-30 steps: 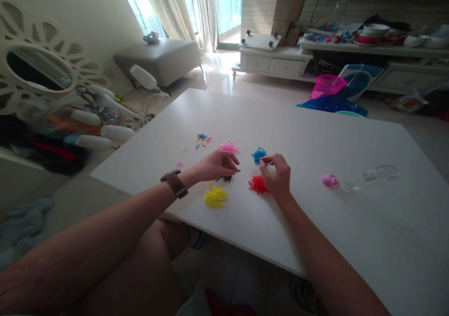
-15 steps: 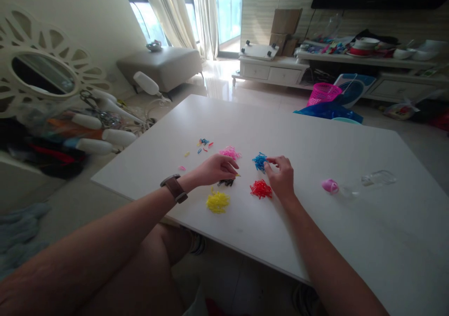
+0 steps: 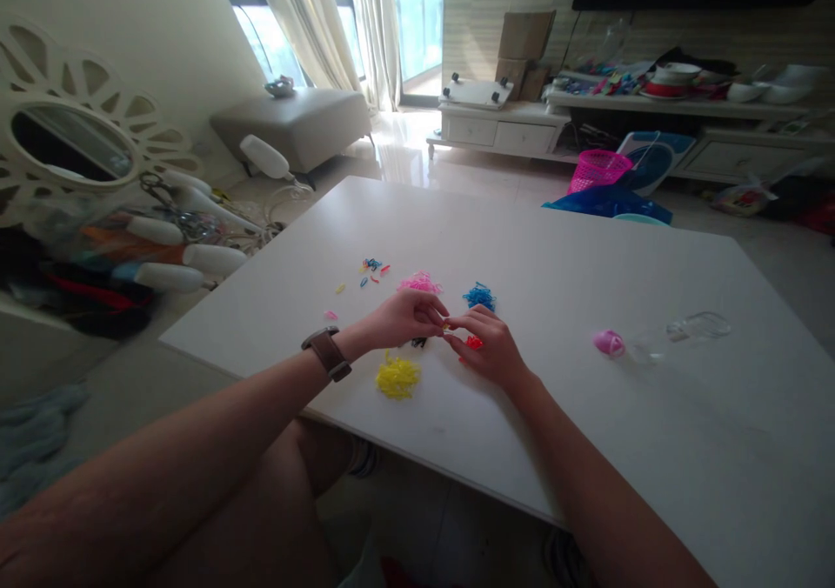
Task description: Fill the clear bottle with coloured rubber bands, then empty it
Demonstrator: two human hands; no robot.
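My left hand (image 3: 412,317), a brown-strapped watch (image 3: 327,352) on its wrist, pinches a small yellow band (image 3: 447,328) above the white table (image 3: 515,249). The fingertips of my right hand (image 3: 492,350) meet it there and close on the same piece. Around my hands lie piles of small loop-like bands: pink (image 3: 418,282) behind the left hand, blue (image 3: 479,296) beyond the right, and yellow (image 3: 397,377) nearer me. A red pile (image 3: 474,342) is largely covered by my right hand, and a black pile (image 3: 418,343) shows only in part under the left.
A few loose coloured bands (image 3: 371,265) are scattered at the left of the piles. To the right lie a pink-purple object (image 3: 609,343) and a clear plastic item (image 3: 698,327). White lamp shades (image 3: 215,259) stand close to the table's left edge.
My right hand has left the blue pile and come left and nearer me, so its fingertips meet those of my left hand. The left hand keeps its pinch.
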